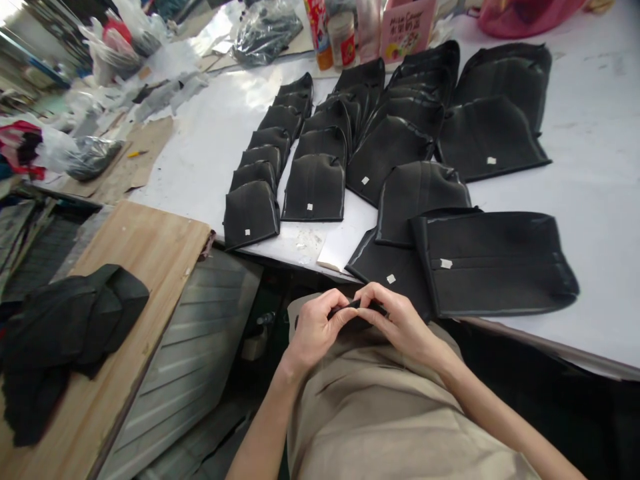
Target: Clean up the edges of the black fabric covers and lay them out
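My left hand [316, 328] and my right hand [396, 319] meet over my lap, just below the table's front edge. Between their fingertips they pinch a small black piece [356, 306]; most of it is hidden by the fingers. Right above the hands, a large black fabric piece [495, 263] with a small white tag lies on the white table [595, 167], overlapping other black pieces [390, 267]. Rows of smaller black fabric pieces [313, 187] fan out toward the far side.
A wooden board [150, 247] at the left carries a heap of black fabric [70, 320]. Bottles and a pink carton [405, 27] stand at the table's far edge. Plastic bags [265, 30] and scraps lie at the far left.
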Action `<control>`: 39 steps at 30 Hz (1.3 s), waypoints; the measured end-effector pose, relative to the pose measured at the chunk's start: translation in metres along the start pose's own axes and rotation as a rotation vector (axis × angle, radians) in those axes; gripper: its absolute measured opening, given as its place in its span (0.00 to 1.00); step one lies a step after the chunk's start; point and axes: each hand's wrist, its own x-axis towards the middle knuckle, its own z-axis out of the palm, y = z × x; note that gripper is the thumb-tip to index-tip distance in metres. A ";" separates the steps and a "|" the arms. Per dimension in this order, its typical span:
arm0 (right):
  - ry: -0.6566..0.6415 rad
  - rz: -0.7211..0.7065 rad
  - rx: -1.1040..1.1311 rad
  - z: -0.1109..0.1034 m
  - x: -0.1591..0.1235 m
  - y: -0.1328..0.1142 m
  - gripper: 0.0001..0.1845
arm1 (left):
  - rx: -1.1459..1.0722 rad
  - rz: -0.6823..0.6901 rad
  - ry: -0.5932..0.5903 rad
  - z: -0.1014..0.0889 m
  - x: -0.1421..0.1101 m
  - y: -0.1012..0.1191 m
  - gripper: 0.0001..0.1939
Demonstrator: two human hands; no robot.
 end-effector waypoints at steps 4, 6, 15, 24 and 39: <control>-0.057 0.007 0.015 -0.004 -0.001 0.002 0.08 | -0.181 -0.097 -0.014 -0.002 0.001 -0.005 0.16; -0.030 -0.014 0.018 -0.002 0.000 0.001 0.08 | -0.246 -0.123 -0.020 -0.004 0.001 -0.005 0.16; -0.021 -0.129 -0.023 0.002 -0.001 0.000 0.07 | -0.460 -0.285 -0.050 -0.001 0.002 -0.008 0.13; 0.003 -0.014 0.102 0.001 -0.001 0.001 0.04 | -0.450 -0.307 -0.057 0.003 0.004 -0.009 0.08; -0.043 0.309 0.435 -0.002 0.008 0.001 0.10 | -0.312 -0.276 -0.059 0.011 0.004 0.004 0.08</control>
